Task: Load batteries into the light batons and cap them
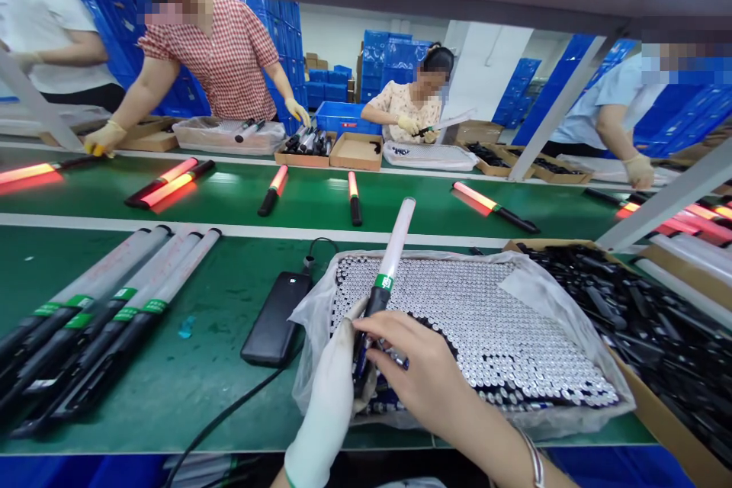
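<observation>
My left hand (335,374), in a white glove, is wrapped round the black handle of a baton (396,244) with a clear tube and a green band. The baton tilts upward over the left part of a plastic-lined tray (606,415) packed with upright batteries (480,313). My right hand (420,366), bare, has its thumb and fingers at the open side of the handle, pinched on a battery (394,354); part of it is hidden by the fingers.
Several unlit batons (137,297) lie at the left. A black power bank (277,320) with a cable is left of the tray. Black parts (618,305) fill a box at the right. Lit batons (177,187) lie on the green belt (314,198); several people work behind it.
</observation>
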Motion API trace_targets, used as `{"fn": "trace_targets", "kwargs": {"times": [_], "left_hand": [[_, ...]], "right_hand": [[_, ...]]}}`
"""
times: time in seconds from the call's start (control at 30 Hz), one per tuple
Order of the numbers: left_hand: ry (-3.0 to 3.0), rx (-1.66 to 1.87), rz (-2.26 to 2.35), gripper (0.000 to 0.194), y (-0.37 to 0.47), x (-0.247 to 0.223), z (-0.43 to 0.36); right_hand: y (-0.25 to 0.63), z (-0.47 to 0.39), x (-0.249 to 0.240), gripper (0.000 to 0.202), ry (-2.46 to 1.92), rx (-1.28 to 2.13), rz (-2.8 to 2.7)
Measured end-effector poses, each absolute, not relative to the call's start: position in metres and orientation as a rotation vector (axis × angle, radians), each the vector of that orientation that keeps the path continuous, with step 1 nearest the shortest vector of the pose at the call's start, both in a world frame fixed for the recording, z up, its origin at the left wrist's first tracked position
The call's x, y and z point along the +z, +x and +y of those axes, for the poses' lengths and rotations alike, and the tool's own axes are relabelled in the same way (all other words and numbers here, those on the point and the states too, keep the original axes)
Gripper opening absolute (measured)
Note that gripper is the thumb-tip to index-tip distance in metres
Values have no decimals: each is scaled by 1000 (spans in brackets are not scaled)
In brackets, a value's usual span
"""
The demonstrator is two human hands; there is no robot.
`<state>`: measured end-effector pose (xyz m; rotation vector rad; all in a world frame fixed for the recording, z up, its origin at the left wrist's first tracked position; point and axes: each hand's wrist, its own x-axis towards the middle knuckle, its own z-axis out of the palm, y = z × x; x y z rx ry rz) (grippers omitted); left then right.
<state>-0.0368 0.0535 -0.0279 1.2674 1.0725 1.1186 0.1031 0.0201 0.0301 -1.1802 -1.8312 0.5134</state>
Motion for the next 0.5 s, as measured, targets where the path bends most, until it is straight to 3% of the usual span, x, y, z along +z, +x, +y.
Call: {"fn": "trace_targets", "kwargs": {"times": [0.17,0.33,0.5], "left_hand": [[1242,1105,1120,55,-33,-29,53],[1263,1078,1149,56,-28,-16,53],[1304,1057,1200,55,-28,3,50]], "right_hand": [[100,20,25,36,-1295,382,-1805],[105,17,30,39,-1314,538,-1710],[143,-18,31,27,-1301,516,-1520]]}}
